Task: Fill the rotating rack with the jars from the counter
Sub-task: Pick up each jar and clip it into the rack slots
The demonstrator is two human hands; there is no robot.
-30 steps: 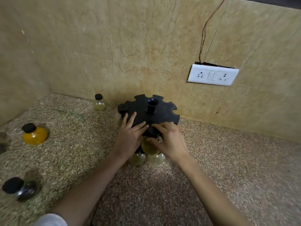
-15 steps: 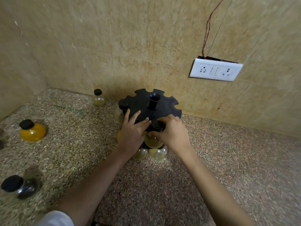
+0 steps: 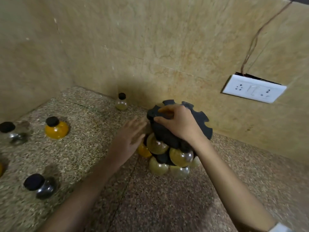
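Rack (image 3: pixel 200 121) sits toward the back wall of the counter (image 3: pixel 150 206), a bit right of centre: black notched disc on top, amber jars (image 3: pixel 156 144) hanging under it in tiers. Right hand (image 3: pixel 178 124) is draped over the disc, fingers curled, thumb and forefinger pinching the rim at about 10 o'clock, so my guess is it's set to spin to a free notch. Left hand (image 3: pixel 132 138) is flat at the rack's 9 o'clock, fingers straight and close together, holding nothing. It's blurry, so can't tell if it touches a jar. Loose ones waiting: pale jar (image 3: pixel 121 104) at 11 o'clock by the wall, orange jar (image 3: pixel 56 129) well off at 9, dark jar (image 3: pixel 41 186) at 8, clear jar (image 3: pixel 13 133) at the far left edge. Socket plate (image 3: pixel 254 89) is on the wall at 2 o'clock. What worries me: the weight looks bunched on the near side, so a hard turn from the rim could tip the rack or shake a hung jar out of its notch.
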